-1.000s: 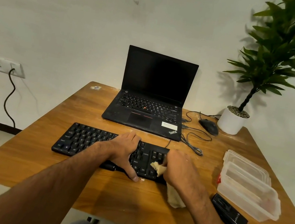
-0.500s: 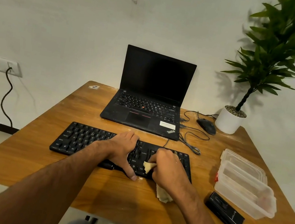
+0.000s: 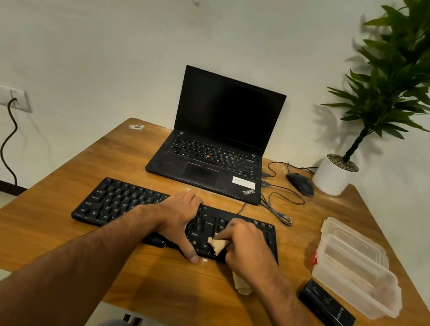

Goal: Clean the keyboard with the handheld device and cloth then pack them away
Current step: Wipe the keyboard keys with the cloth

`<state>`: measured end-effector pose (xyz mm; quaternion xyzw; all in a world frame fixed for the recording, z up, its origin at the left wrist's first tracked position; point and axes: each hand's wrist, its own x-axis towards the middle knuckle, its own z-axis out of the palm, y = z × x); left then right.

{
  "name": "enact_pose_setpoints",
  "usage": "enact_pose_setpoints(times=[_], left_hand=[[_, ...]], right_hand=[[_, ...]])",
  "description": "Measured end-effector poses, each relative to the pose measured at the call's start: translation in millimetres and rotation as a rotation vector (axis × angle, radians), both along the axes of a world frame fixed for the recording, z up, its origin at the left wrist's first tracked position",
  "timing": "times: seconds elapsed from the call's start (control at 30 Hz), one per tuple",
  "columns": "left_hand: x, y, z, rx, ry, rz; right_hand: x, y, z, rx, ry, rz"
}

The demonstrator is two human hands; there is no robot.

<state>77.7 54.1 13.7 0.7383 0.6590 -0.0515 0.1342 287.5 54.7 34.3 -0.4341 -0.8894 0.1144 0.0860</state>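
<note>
In the head view, the black keyboard [image 3: 175,217] lay flat across the middle of the wooden bench [image 3: 51,234], just in front of an open laptop [image 3: 216,146]. The left hand [image 3: 179,219] rested on the middle of the keys, fingers spread and relaxed, thumb reaching over the near edge onto the bench, so its grip was apart and merely steadying. The right hand [image 3: 244,244] had its grip clamped on a small beige cloth [image 3: 218,245], one bunched corner poking out toward the lower right keys and a loose tail hanging below the wrist over the bench.

The cloth looked soft, light and limp, likely to fold wherever it is pinched, so a bunched hold with a short tip exposed seemed the best way to work between keys. The keyboard looked stiff, flat and fairly light; it would probably slide under wiping unless pressed down from above, and its cable ran off the far edge.

To the right, a black handheld device [image 3: 325,311] lay near the bench's near edge, touching or just beside a clear plastic container [image 3: 357,277] with its lid behind it. Neither was being touched.
</note>
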Motion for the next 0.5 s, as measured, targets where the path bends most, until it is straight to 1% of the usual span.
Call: enact_pose_setpoints(times=[0.2,0.33,0.5], left_hand=[[-0.6,-1.0,-1.0,0.005,-0.015,0.001],[-0.8,0.3,-1.6,0.015,-0.017,0.006],[-2.0,-0.5,-2.6,0.02,-0.021,0.004]], right_hand=[[14.4,15.0,6.7,-0.066,-0.039,-0.15],[5.6,5.4,1.3,0.018,-0.076,-0.128],[15.0,1.8,-4.4,-0.01,-0.066,-0.176]])
